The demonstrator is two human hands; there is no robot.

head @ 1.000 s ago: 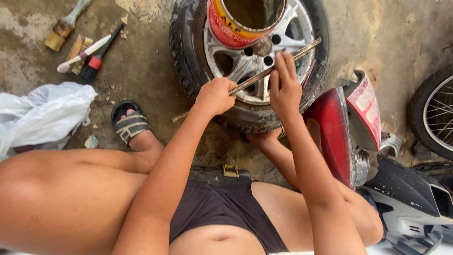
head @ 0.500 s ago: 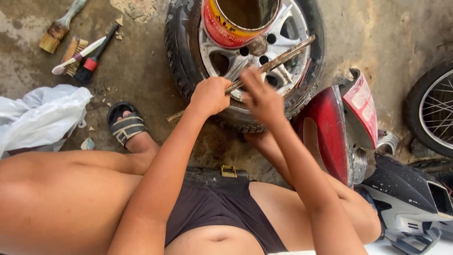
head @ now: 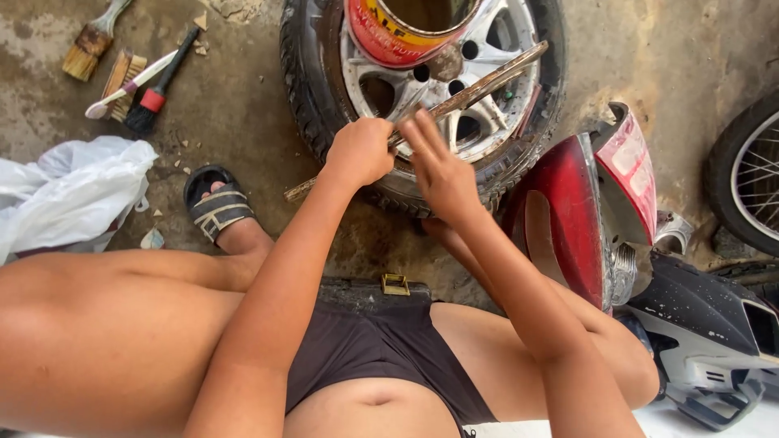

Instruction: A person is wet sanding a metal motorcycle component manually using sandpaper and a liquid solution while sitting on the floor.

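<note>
Stained concrete floor (head: 243, 105), a tyre lever (head: 454, 101) worked across a scooter wheel (head: 422, 105).

Grey concrete, blotched and gritty, fills the head view; the wheel lies flat at 12 o'clock with a red and yellow can (head: 398, 32) standing on its alloy hub, both cut off by the top edge. Brushes (head: 122, 73) lie at 10 o'clock, a white plastic bag (head: 69, 191) at 9, a red scooter tail panel (head: 584, 203) at 3, a spoked wheel (head: 746, 174) partly out of frame beyond it. The left hand (head: 361, 150) is clenched round the lever's lower stretch, over the tyre's near sidewall. The right hand (head: 442, 170) is blurred, fingers spread just beside the lever; contact cannot be told.
</note>
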